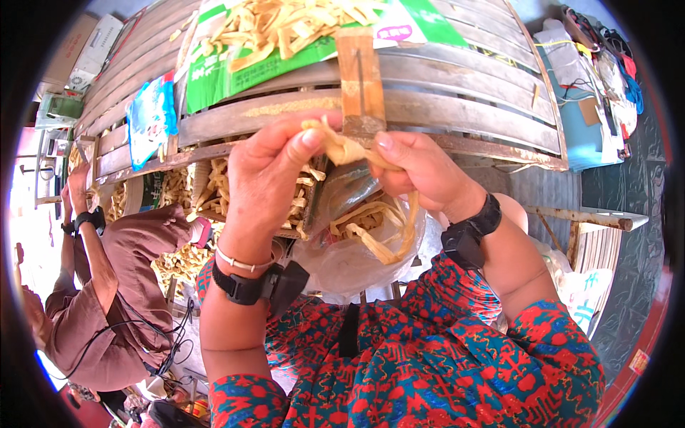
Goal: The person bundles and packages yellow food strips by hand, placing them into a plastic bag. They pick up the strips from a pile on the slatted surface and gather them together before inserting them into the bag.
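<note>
Between my two hands a pale yellow, flat food strip is looped into a knot, at the near edge of a slatted wooden table. My left hand pinches the knot's upper left end between thumb and fingers. My right hand grips the strip on the knot's right side, and a long tail hangs from it. Below, an open clear plastic bag holds more loose strips. Just beyond the knot, a slotted wooden piece sticks out over the table's edge.
Knotted strips are heaped on a flattened green and white carton. A blue plastic packet lies at the table's left. Boxes of knotted pieces stand beneath the edge. A co-worker sits at the left. A metal-framed stand is at the right.
</note>
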`<action>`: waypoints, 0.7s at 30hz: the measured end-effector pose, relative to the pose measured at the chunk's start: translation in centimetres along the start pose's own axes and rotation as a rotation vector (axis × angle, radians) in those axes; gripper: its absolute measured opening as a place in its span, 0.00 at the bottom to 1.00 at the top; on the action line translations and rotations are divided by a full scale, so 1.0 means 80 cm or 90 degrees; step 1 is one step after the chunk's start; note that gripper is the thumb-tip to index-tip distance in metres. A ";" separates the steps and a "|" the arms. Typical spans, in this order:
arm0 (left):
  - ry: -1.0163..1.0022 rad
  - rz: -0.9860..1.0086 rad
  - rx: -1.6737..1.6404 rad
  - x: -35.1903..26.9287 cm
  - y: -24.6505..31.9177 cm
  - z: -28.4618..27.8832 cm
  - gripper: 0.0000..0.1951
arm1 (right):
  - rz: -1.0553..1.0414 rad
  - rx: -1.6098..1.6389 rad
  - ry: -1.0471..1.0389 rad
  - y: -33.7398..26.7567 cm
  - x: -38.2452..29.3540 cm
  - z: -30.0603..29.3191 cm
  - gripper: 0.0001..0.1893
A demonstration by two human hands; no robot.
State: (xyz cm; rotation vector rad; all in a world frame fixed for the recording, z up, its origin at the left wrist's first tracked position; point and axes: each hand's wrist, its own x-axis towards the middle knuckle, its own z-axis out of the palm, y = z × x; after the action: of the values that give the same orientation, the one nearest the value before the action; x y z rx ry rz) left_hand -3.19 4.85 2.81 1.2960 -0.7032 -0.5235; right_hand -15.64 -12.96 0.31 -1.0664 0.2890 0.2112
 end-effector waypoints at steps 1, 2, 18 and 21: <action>-0.003 -0.094 0.030 0.001 0.000 0.000 0.11 | -0.001 -0.001 0.000 0.001 0.001 0.001 0.21; -0.016 -0.142 -0.041 0.001 -0.003 0.002 0.12 | -0.002 -0.027 0.015 0.001 0.002 0.003 0.20; 0.161 -0.181 0.399 0.075 -0.096 0.006 0.13 | -0.312 -0.844 0.544 -0.020 0.067 -0.056 0.13; 0.181 -0.161 0.473 0.069 -0.102 -0.033 0.18 | -0.457 -0.759 0.481 -0.024 0.055 -0.056 0.11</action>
State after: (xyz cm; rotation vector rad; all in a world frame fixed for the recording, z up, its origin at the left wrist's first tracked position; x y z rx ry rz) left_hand 2.79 1.09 -4.50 2.1273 -0.5077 -0.2660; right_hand -11.45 -17.66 -1.58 -2.3425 0.4410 -0.7946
